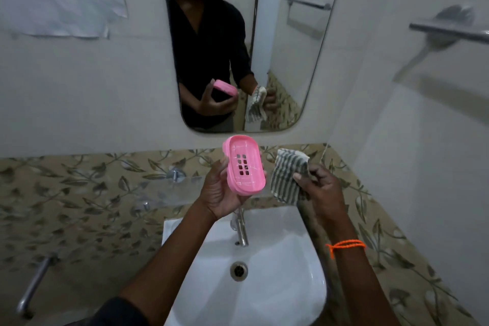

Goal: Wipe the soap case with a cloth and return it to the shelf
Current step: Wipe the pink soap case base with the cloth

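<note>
My left hand (221, 193) holds a pink plastic soap case (244, 165) from below, tilted so its open inside with a grid of drain holes faces me. Just to its right, my right hand (321, 188) grips a folded grey-and-white striped cloth (287, 173). A small gap separates the cloth from the case. Both are held above the white sink (277, 286). A clear glass shelf (169, 194) sits on the wall left of my left hand.
A steel tap (241, 230) stands at the sink's back, under the case. A mirror (285, 47) hangs on the wall ahead and reflects both hands. A towel bar (449, 32) sticks out at the right. A steel pipe (35, 283) is at the lower left.
</note>
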